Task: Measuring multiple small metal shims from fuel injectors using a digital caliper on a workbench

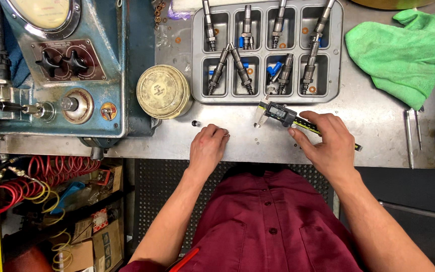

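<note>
My right hand (328, 142) rests on a digital caliper (278, 114) lying on the metal bench (378, 126), with thumb and fingers gripping its beam. My left hand (207, 147) lies on the bench to the left and pinches a tiny ring-shaped part (227, 134) at its fingertips. A small dark round piece (195, 123) sits just beyond the left hand. Behind both hands stands a grey compartment tray (267, 52) holding several metal injectors, some with blue caps and copper washers.
A round worn tin (163, 91) stands left of the tray. A blue test machine (66, 65) with gauge and knobs fills the left. A green cloth (404, 53) lies at the right, thin metal tools (413, 136) below it. Red coiled hose (36, 176) hangs under the bench.
</note>
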